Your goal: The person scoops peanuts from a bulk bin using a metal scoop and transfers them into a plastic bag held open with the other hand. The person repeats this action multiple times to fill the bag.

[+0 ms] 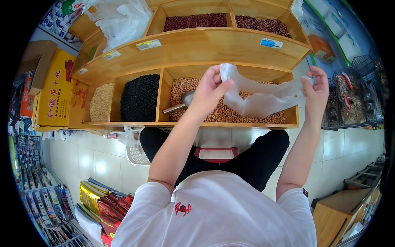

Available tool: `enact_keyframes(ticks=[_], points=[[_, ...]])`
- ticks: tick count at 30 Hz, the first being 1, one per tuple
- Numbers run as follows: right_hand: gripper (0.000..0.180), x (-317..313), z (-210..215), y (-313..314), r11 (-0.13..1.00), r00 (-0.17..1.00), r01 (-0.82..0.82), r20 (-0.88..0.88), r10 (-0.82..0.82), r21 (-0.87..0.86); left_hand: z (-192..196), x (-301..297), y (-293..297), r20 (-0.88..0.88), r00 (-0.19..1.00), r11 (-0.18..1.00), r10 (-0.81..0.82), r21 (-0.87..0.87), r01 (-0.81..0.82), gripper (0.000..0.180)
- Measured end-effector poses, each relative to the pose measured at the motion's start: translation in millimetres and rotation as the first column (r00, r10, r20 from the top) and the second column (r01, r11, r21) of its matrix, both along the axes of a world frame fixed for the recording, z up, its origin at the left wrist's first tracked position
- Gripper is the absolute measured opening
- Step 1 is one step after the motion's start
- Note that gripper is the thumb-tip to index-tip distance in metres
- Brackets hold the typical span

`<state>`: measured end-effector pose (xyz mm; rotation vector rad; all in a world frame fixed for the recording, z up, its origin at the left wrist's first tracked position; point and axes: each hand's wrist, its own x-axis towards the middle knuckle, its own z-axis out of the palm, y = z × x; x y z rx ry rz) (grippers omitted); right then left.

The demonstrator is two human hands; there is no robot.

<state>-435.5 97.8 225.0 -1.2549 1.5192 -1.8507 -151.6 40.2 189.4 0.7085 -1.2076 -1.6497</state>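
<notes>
Between my two hands a translucent white plastic bag [259, 99] is stretched out sideways. My left hand [214, 88] pinches one end of it, and my right hand [315, 88] pinches the other. The bag hangs above a wooden compartment filled with tan-brown peanuts [214, 116] and covers part of them. A metal scoop [188, 99] lies on the peanuts just left of my left hand, its handle toward the front left. My left wrist partly hides the peanuts beside it.
Black beans [140, 99] and pale grains [101, 103] fill neighbouring compartments. A higher tier holds dark red beans [195, 22] and a heap of plastic bags [121, 20]. Yellow cartons [55, 86] stand left, a wire rack of packets [349, 99] right, and a white basket [137, 152] on the floor.
</notes>
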Motion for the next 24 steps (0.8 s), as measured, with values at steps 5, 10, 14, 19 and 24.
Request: enact_keyframes(ticks=[5,10,14,19,24], points=[[0.039,0,-9,9,1.0,1.0,0.018,-0.022,-0.019,-0.025,14,12,13,0.1,0.995,1.0,-0.016,0.006,0.016,0.034],[0.043,-3,-29,18,0.987,0.955,-0.162,-0.247,0.162,0.02,-12,21,-1,0.112,0.991,0.996,0.068,0.044,-0.073,0.024],[0.09,-22,-62,34,0.979,0.909,-0.179,-0.363,0.202,0.097,-27,27,-9,-0.015,0.984,0.975,0.179,0.138,-0.175,0.021],[0.137,-19,-119,21,0.867,0.869,-0.406,-0.171,0.464,0.29,-31,10,-12,0.022,0.999,0.999,0.045,0.008,-0.045,0.019],[0.132,50,-127,-29,0.658,0.655,-0.7,-0.118,0.746,0.277,-43,-29,-6,0.04,0.983,0.98,-0.18,-0.083,0.182,0.027]])
